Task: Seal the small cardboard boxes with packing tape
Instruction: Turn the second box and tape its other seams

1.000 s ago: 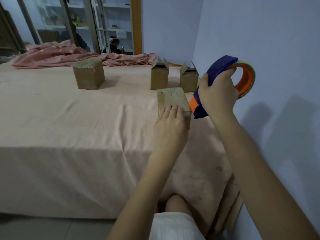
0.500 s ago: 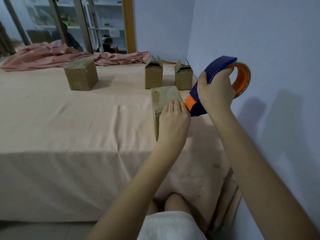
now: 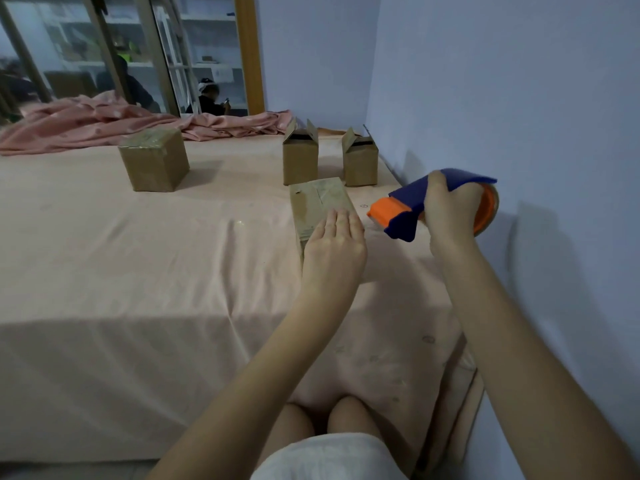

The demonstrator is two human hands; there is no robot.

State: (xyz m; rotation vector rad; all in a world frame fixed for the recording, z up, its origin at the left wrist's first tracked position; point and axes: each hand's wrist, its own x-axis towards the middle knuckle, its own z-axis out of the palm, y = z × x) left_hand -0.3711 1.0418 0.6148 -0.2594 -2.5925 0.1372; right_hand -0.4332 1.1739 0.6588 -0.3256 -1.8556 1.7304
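Beside the near box (image 3: 320, 206), on its right, the tape dispenser (image 3: 426, 206) now hangs lower than it did a second ago — then it was raised above the box's right edge, its orange nose tucked behind the hand. The right hand (image 3: 450, 209) grips its blue handle, fingers curled round it, nose aimed at the box but apart from it. The left hand (image 3: 334, 244) lies flat on the box's near end, fingers straight and together, much as before. My reading: the strip on this box is laid and being smoothed, so the box looks close to sealed.

Counted, four boxes stand on the pink-covered table (image 3: 138, 265): the near box; a taped box (image 3: 154, 159) well to its left and farther back; two open boxes (image 3: 300, 157) (image 3: 360, 161) just behind it, flaps up — these two not yet taped. One dispenser, one roll.
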